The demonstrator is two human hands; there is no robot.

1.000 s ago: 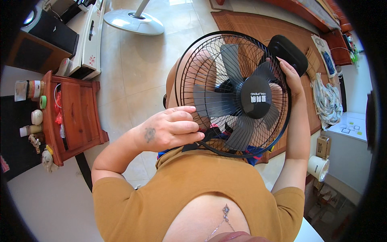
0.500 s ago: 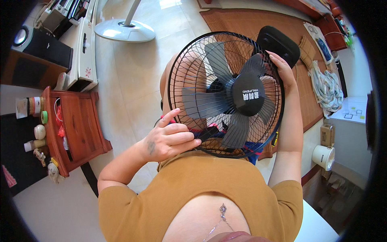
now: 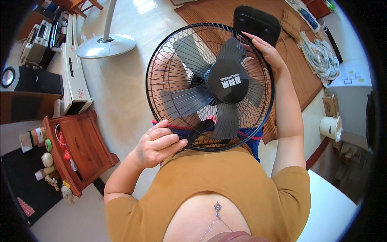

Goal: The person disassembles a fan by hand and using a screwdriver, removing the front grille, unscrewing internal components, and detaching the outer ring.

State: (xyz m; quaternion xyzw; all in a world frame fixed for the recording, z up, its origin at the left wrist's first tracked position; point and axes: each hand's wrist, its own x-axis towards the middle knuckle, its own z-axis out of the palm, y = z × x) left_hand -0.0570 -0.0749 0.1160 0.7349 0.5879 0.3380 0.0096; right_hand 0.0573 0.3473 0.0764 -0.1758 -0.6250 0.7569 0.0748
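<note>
Holding a black fan [image 3: 226, 93] between the fingers of both hands, with the wire cage [image 3: 161, 76] and dark blades [image 3: 187, 101] turned up to view. Clasping the upper right rim with the right hand [image 3: 269, 51], with fingers bent around the edge and partly hidden by the wire. Touching the lower left rim with the left hand [image 3: 154, 146], with fingers half curled and nearly together; cannot tell whether pinching the rim or only resting against it. Shows a black base [image 3: 258, 25] just beyond the right fingers, with the join to the cage out of sight. Below the left fingers, shows a mustard top [image 3: 213, 173] close to the cage's lower edge. Right of the right fingers, shows a brown mat [image 3: 300, 88], with a crumpled pale cloth [image 3: 321, 60] at the far edge; farther down that side, shows a cardboard box [image 3: 331, 105] just beside a white bucket [image 3: 331, 128]. Well left of the left fingers, shows a red wooden cabinet [image 3: 90, 141], with small jars [image 3: 47, 159] along one side and a black speaker [image 3: 38, 82] farther up. Well above the left fingers, shows the round white foot [image 3: 105, 47] of a stand on the tiled floor [image 3: 117, 88].
</note>
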